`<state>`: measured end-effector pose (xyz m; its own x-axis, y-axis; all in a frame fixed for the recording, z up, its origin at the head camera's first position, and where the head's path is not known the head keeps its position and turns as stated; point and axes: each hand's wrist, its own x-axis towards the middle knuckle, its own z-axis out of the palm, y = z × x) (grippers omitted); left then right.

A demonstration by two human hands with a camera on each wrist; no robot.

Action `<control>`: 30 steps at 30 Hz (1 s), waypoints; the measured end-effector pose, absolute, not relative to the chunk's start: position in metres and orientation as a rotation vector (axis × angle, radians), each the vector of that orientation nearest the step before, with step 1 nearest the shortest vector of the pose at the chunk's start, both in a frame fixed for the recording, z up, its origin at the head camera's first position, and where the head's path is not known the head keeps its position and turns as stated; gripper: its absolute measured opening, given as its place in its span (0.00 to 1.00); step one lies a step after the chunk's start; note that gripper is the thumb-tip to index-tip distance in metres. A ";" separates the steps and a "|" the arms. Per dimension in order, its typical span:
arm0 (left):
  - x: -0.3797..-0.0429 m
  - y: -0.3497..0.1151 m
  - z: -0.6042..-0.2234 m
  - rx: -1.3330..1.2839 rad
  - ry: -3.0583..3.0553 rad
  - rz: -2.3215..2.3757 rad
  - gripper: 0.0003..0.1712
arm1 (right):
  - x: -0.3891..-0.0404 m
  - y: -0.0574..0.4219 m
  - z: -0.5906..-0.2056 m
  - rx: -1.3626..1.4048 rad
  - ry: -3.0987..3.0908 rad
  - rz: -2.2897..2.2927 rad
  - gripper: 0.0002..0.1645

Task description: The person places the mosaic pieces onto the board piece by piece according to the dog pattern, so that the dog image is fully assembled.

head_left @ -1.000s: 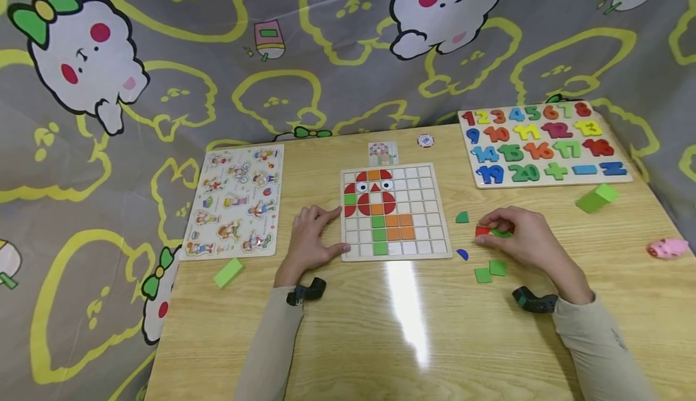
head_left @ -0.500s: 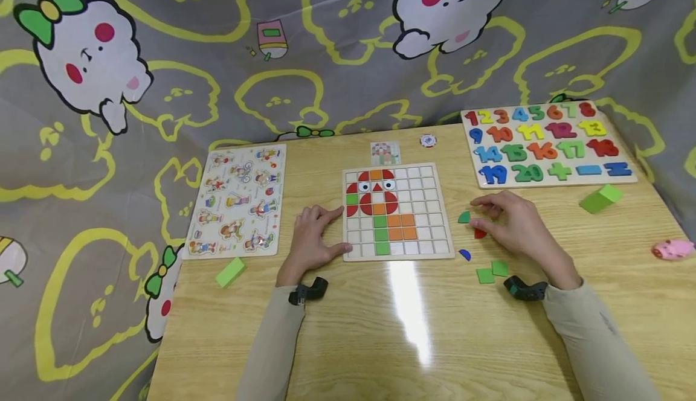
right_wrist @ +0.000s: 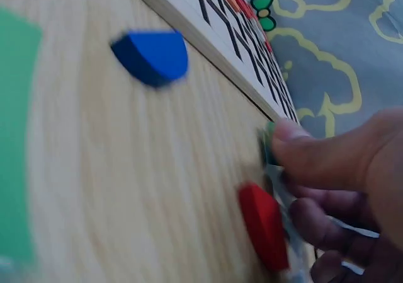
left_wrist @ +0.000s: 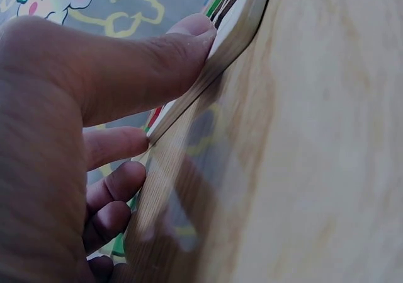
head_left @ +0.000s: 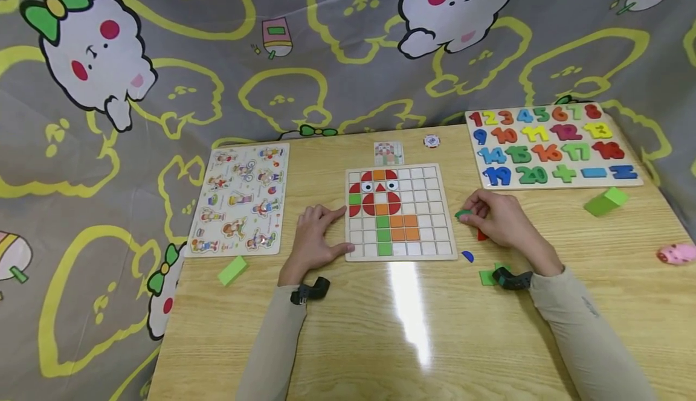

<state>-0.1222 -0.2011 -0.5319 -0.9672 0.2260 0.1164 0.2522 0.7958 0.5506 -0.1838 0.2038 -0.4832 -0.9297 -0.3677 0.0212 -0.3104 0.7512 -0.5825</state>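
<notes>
A wooden grid board [head_left: 442, 241] lies mid-table, partly filled with red, orange and green pieces and two eye pieces. My left hand [head_left: 312, 241] touches its left edge with thumb and index finger, the other fingers loosely bent. To the board's right, my right hand [head_left: 502, 218] pinches a small green curved piece [head_left: 462, 214] between thumb and fingers; its thumb covers most of the piece in the right wrist view. Just below that hand is a red piece [head_left: 481, 236], partly hidden. A blue rounded piece [right_wrist: 154, 56] and green square pieces [head_left: 487, 278] lie nearer my body.
A picture card [head_left: 388, 153] and a round chip [head_left: 431, 141] lie behind the board. A number puzzle [head_left: 554, 182] is at back right, a figure puzzle [head_left: 236, 208] at left. Green blocks [head_left: 232, 271] and a pink pig toy [head_left: 676, 253] stand farther out.
My right hand has let go of the red piece, moved left and taken hold of the green curved piece. The left hand stays at the board's edge.
</notes>
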 end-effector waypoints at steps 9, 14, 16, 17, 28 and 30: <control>-0.122 -0.201 -0.533 -0.393 -2.924 -0.916 0.49 | -0.181 0.175 -0.486 -0.466 2.698 -1.289 0.12; -0.123 -0.201 -0.534 -0.398 -2.925 -0.913 0.49 | -0.178 0.157 -0.491 -0.479 2.705 -1.287 0.12; -0.123 -0.201 -0.535 -0.397 -2.934 -0.909 0.50 | -0.176 0.152 -0.494 -0.536 2.718 -1.256 0.12; -0.123 -0.201 -0.535 -0.395 -2.938 -0.905 0.50 | -0.175 0.150 -0.496 -0.565 2.725 -1.239 0.12; -0.123 -0.202 -0.531 -0.380 -2.957 -0.892 0.50 | -0.172 0.139 -0.499 -0.777 2.876 -1.120 0.15; -0.123 -0.202 -0.531 -0.381 -2.958 -0.889 0.50 | -0.171 0.140 -0.497 -0.754 2.862 -1.105 0.15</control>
<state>-0.1231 -0.2015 -0.5314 -0.9695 0.2244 0.0981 0.2413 0.8068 0.5393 -0.1714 0.1405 -0.4966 -0.8858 -0.4265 0.1826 -0.4386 0.6414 -0.6295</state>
